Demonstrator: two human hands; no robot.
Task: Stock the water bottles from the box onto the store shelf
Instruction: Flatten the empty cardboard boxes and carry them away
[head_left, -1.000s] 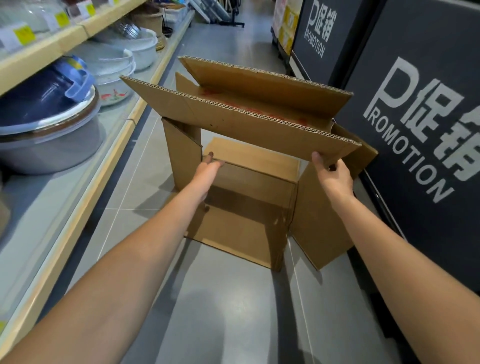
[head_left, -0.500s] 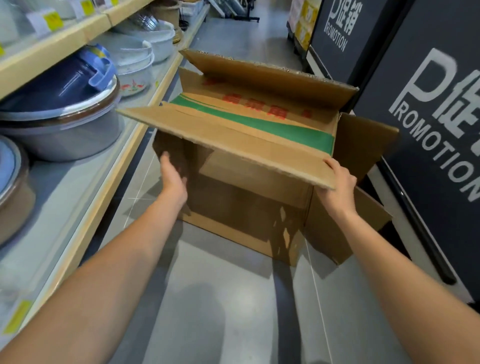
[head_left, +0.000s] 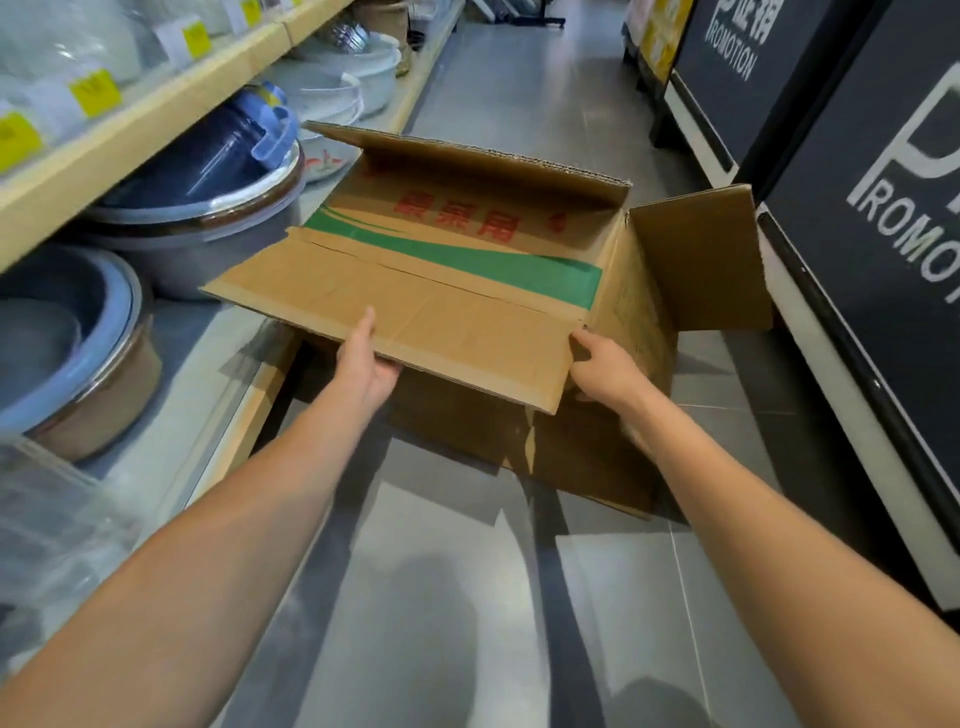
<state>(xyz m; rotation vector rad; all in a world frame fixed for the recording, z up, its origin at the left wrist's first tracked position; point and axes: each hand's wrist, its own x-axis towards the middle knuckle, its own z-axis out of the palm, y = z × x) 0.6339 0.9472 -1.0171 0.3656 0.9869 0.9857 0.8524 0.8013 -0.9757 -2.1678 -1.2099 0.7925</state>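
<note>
Cardboard is all that shows of the goods: a brown corrugated box (head_left: 467, 291) with a green band and red characters, tipped so its printed side faces up, over the grey tiled floor (head_left: 467, 597). Whether its lower edge touches that floor I cannot tell. The left hand (head_left: 366, 364) pinches the box's near flap (head_left: 415, 317), thumb on top and fingers beneath. The right hand (head_left: 605, 366) curls round that flap's right corner, where it meets the box's side. Held only by a flap at two spread points, the box is probably light and emptied. No water bottles are visible, and the box's inside is hidden. Left of the box runs the pale store shelf (head_left: 208, 364), bearing blue and grey plastic basins (head_left: 67, 353). Right of the box stand dark promotion panels (head_left: 857, 260).
</note>
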